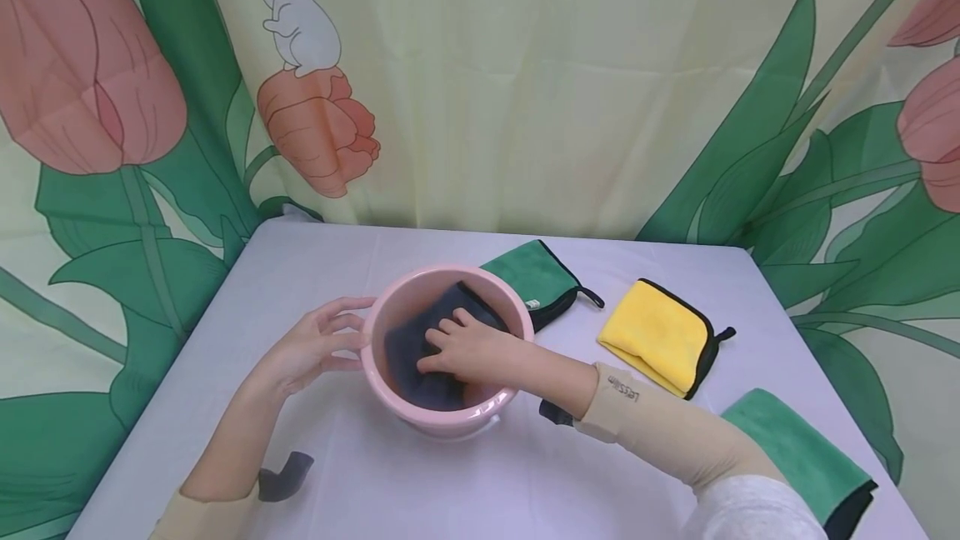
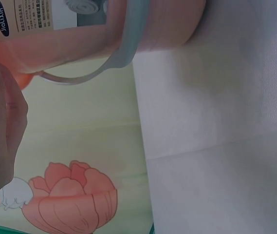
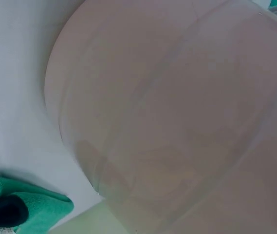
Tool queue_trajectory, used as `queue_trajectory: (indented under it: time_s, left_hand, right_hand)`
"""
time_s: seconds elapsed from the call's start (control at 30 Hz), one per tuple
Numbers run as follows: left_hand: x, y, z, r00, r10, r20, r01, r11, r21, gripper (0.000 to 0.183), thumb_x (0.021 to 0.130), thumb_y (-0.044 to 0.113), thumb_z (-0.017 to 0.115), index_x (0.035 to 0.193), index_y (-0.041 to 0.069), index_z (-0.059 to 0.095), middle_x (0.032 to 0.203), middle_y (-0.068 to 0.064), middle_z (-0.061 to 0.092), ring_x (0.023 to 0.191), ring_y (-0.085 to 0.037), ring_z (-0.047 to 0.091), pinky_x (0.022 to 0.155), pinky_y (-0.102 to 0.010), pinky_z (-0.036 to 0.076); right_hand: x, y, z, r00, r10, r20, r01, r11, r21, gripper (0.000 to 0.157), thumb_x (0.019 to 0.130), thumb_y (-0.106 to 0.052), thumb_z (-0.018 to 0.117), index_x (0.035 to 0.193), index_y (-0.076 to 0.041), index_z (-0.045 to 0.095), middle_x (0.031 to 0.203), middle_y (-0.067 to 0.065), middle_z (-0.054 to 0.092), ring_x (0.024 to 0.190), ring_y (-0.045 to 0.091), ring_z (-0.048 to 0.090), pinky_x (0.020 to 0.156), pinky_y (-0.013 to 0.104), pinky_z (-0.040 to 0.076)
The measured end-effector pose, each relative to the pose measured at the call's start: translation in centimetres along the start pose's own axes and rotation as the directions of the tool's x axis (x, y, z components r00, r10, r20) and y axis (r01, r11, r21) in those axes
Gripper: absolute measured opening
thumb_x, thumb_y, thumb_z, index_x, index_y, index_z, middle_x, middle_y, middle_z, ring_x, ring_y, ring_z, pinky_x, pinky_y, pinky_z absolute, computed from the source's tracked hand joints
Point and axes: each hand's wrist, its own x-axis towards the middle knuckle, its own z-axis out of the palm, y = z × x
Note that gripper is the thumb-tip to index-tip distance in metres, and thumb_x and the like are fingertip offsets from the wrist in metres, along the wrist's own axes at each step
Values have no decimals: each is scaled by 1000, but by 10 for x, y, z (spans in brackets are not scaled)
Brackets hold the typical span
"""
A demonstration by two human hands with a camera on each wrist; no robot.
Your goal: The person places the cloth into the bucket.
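Note:
A pink bucket stands upright on the table, with a dark grey cloth lying inside it. My right hand reaches over the bucket's right rim and rests on that cloth with its fingers spread. At the bucket's left side my left hand touches the rim with extended fingers. In the left wrist view the same hand is beside the bucket, near where its grey carrying handle joins. The right wrist view shows mostly the bucket's outer wall; the right hand is hidden there.
Behind the bucket lies a folded green cloth with black edging. A yellow cloth lies farther right, and another green cloth is near the table's right edge. A printed curtain hangs behind the white-covered table.

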Motion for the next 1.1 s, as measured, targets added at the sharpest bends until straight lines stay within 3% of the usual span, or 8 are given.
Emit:
queue_trajectory:
  time_s: [0.33,0.5,0.63,0.73,0.83,0.93,1.0,1.1]
  left_hand:
    - [0,-2,-2,1000,16,17,-15,1000,-15,58,84,10,62,136,4,36,97,-6,57,88,-18,60,77,-41,54]
    - [-1,-3,-3,999,23,25,-22,1000,-22,58,85,10,61,136,3,35,97,-6,58,88,-18,60,77,-41,54]
    - [-1,-3,-2,999,19,27,-18,1000,-24,58,85,10,61,136,4,35,97,-5,58,88,-17,60,78,-41,53]
    - [0,-3,-2,999,20,29,-19,999,-28,58,85,10,61,136,4,35,97,-4,58,89,-17,60,78,-41,53]
    - [0,-3,-2,999,20,28,-19,999,-27,58,85,10,62,136,4,35,97,-5,58,89,-17,60,78,-41,53]
    - [-1,-3,-1,999,22,27,-21,999,-25,58,85,10,62,136,3,35,98,-5,59,89,-17,60,78,-42,53]
    - [-1,-3,-1,999,24,25,-24,999,-26,58,85,10,62,136,3,35,97,-5,59,89,-17,60,78,-42,53]
    - [-1,-2,-1,999,28,26,-27,999,-37,57,85,9,62,135,3,36,97,-4,59,87,-16,60,77,-41,54]
  right_hand:
    - [4,-2,-1,1000,1,10,-1,999,-49,51,77,-36,72,125,-35,54,121,-5,54,108,14,43,91,34,34]
    - [6,-1,-1,1000,20,7,-19,997,-68,43,82,-29,68,123,-36,55,118,-6,54,106,14,44,89,34,33]
    - [4,3,2,996,35,-86,-42,996,-83,36,86,-23,62,120,-35,57,113,-6,55,102,14,45,89,35,33]
    - [0,8,2,978,44,-205,-57,997,-59,33,84,-23,64,116,-32,60,106,-6,54,96,14,46,85,34,32]
    - [-5,13,0,945,66,-321,-66,998,9,30,84,-21,63,114,-27,60,103,-4,54,95,15,47,86,36,34]
    - [-11,21,-2,887,119,-447,-91,992,83,29,85,-19,62,114,-22,59,105,0,55,99,17,49,89,40,36]
    - [-16,30,-2,830,177,-530,-122,983,138,31,85,-17,62,115,-20,58,107,1,55,102,19,50,91,42,36]
    - [-25,45,-2,715,282,-640,-186,959,215,31,84,-16,62,115,-17,57,110,6,55,104,22,50,92,45,35]
